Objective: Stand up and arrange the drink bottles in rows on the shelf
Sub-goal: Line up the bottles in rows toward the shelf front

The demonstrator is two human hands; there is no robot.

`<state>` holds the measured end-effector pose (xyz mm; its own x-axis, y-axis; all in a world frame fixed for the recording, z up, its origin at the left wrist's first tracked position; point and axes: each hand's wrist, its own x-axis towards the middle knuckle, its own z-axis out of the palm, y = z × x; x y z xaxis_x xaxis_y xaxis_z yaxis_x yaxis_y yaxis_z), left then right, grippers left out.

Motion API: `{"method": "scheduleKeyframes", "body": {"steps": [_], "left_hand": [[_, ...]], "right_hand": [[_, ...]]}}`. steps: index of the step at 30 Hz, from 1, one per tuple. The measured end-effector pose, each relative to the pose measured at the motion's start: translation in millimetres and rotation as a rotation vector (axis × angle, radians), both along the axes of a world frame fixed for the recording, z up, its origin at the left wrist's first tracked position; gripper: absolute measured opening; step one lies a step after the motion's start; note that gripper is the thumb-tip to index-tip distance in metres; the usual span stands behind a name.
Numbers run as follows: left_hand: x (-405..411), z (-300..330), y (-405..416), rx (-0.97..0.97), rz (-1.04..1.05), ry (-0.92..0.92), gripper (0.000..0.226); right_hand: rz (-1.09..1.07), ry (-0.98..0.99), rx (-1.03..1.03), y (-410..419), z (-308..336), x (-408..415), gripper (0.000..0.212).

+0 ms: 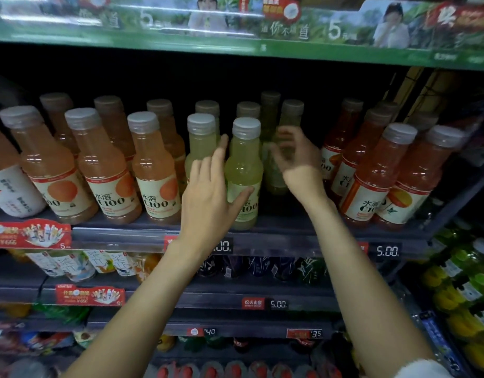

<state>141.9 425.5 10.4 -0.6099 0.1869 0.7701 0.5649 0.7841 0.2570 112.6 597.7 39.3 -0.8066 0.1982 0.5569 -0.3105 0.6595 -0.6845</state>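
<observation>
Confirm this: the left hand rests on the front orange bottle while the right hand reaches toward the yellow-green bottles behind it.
Not quite. The head view shows the left hand on the front yellow-green bottle, not an orange one. The rest stands: the right hand reaches toward the yellow-green bottles behind.

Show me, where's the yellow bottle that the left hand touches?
The yellow bottle stands mid-shelf at the front edge, between the left hand and right hand, orange bottles further left.
</observation>
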Motion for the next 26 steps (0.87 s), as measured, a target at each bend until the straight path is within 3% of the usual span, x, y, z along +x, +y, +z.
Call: {"method": "scheduleKeyframes", "body": {"steps": [3, 5, 8, 11, 16, 26], "left_hand": [[2.6, 9.7, 13.2, -0.019, 0.130, -0.001, 0.075], [1.5, 16.4, 20.0, -0.022, 0.172, 0.015, 0.069], [-2.9, 18.6, 25.2, -0.018, 0.181, 0.012, 0.073], [-5.4, 18.9, 25.9, 0.025, 0.161, -0.009, 0.076], [-8.8, 23.5, 26.7, 0.041, 0.105, -0.055, 0.078], [-6.2, 26.9, 29.0, 0.017, 0.078, -0.033, 0.078]], "right_hand": [[0.005, -0.100, 0.135, -9.8, 11.6, -24.5, 0.032], [-0.001, -0.076, 0.226, -14.3, 14.7, -31.1, 0.011], [0.115, -0.049, 0.166, -15.2, 14.5, -38.4, 0.002], [0.212, -0.073, 0.047, -12.2, 15.5, -41.6, 0.017], [0.260, -0.097, 0.055, -2.6, 20.5, -40.9, 0.039], [0.200, -0.061, 0.129, 1.1, 15.5, -45.1, 0.030]]}}
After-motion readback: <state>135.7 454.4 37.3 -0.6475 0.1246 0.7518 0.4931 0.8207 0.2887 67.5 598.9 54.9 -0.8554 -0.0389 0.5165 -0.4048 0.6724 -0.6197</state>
